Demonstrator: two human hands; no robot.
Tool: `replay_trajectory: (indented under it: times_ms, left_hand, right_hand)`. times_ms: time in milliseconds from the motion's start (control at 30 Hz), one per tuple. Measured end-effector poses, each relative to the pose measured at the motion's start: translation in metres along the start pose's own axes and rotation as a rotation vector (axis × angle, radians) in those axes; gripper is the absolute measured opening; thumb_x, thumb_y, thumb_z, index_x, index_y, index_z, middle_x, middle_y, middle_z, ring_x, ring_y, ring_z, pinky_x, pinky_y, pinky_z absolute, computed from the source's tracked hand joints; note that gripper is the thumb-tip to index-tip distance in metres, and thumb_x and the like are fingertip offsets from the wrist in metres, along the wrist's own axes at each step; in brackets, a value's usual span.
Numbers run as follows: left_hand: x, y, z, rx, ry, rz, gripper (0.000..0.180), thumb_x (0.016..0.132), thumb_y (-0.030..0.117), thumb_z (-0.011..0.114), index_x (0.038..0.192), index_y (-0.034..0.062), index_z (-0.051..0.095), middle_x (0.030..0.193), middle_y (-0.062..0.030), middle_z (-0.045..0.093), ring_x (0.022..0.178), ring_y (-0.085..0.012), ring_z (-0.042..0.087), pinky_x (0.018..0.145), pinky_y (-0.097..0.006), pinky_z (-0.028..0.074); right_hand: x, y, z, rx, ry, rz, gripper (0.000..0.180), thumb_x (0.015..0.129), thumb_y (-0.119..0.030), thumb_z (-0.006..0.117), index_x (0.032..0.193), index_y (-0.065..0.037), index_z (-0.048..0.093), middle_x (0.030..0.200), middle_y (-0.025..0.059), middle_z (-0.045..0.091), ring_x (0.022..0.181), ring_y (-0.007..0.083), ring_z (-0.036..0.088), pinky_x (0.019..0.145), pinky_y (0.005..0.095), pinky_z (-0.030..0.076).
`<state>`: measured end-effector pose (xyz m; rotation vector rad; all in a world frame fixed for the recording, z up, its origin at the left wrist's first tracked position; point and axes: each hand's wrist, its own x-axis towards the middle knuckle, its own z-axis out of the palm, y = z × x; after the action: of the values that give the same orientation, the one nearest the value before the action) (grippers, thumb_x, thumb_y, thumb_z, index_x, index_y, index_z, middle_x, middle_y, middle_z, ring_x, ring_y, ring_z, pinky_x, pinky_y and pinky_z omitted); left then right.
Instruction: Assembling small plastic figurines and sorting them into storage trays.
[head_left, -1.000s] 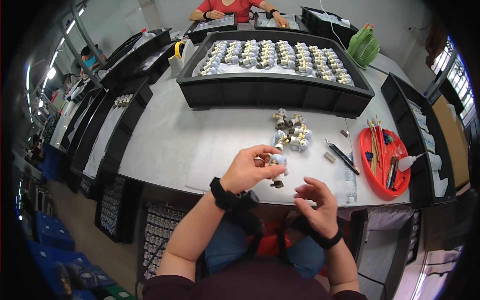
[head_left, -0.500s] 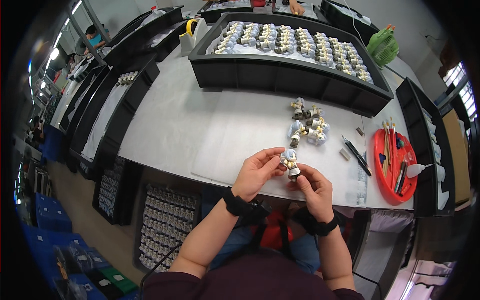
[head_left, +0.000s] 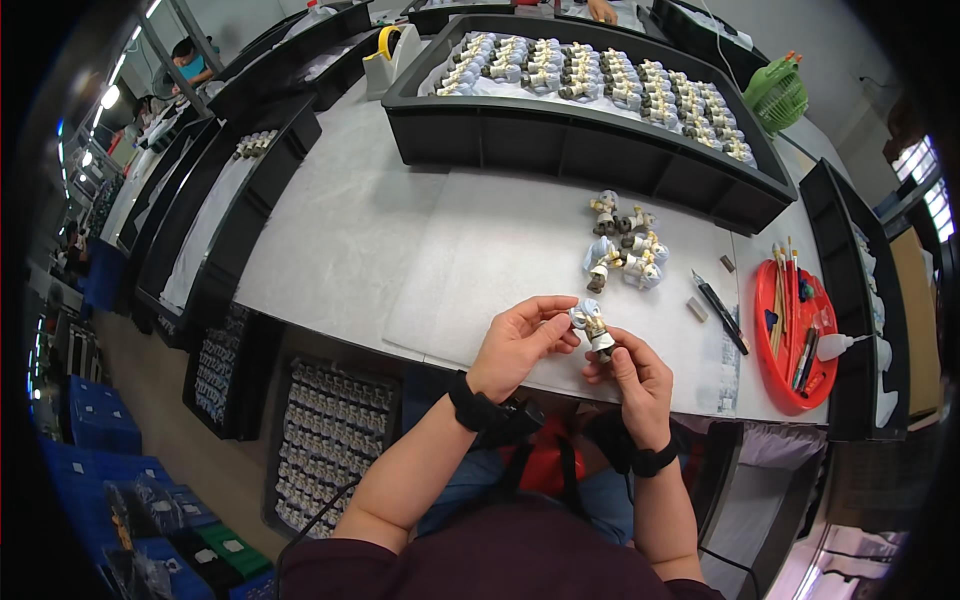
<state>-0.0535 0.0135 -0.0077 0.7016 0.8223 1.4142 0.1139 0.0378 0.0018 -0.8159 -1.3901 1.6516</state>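
Observation:
Between my two hands, above the table's near edge, is a small figurine (head_left: pixel 594 328) with pale blue-white hair, a white outfit and dark legs. My left hand (head_left: pixel 527 343) is closed with its fingertips at the figurine's head. The fingers of my right hand (head_left: pixel 635 378) pinch its dark lower end. The figurine leans, head up and to the left. Just beyond my hands, a small group of matching figurines (head_left: pixel 604 262) lies on the white sheet (head_left: pixel 500 240).
A black tray (head_left: pixel 590 150) with rows of figurines spans the back. At right sit a pen (head_left: pixel 720 312), an eraser (head_left: pixel 697 309) and a red basket (head_left: pixel 770 360) of brushes. A tape dispenser (head_left: pixel 392 62) and green fan (head_left: pixel 778 95) flank the tray. Another black tray (head_left: pixel 265 185) stands left.
The figurine has tilted and turned in my fingers, its head now leaning left. My right hand has shifted slightly right and down. The whole view has moved a little.

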Motion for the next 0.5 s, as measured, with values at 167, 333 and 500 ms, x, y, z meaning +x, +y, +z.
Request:
replay_trajectory:
  times_ms: [167, 333, 500]
  left_hand:
    - [-0.0001, 0.0001, -0.0007, 0.002, -0.007, 0.01, 0.026, 0.086, 0.006, 0.046, 0.111, -0.0017, 0.048, 0.09, -0.0069, 0.055, 0.08, -0.0118, 0.054, 0.073, -0.024, 0.045]
    - [0.0004, -0.0007, 0.0002, -0.012, 0.0, 0.034, 0.026, 0.086, 0.01, 0.048, 0.109, -0.0013, 0.049, 0.088, -0.0063, 0.057, 0.077, -0.0098, 0.055, 0.07, -0.022, 0.047]
    - [-0.0004, 0.0012, 0.0023, -0.016, 0.014, 0.03, 0.026, 0.086, 0.011, 0.047, 0.11, 0.0002, 0.049, 0.091, -0.0059, 0.056, 0.08, -0.0093, 0.054, 0.071, -0.022, 0.047]
  right_hand:
    - [0.0004, 0.0002, 0.0001, -0.009, -0.005, -0.005, 0.028, 0.088, -0.012, 0.044, 0.11, 0.004, 0.047, 0.088, 0.0123, 0.058, 0.075, 0.0149, 0.058, 0.066, 0.0245, 0.048]
    - [-0.0002, 0.0017, 0.0015, -0.035, 0.016, -0.03, 0.026, 0.083, -0.005, 0.051, 0.107, 0.004, 0.049, 0.087, 0.0098, 0.058, 0.075, 0.0137, 0.057, 0.067, 0.0237, 0.047]
    - [-0.001, 0.0043, 0.0009, -0.05, 0.027, -0.045, 0.026, 0.077, 0.0, 0.059, 0.101, 0.004, 0.051, 0.087, 0.0078, 0.058, 0.077, 0.012, 0.057, 0.069, 0.023, 0.046]
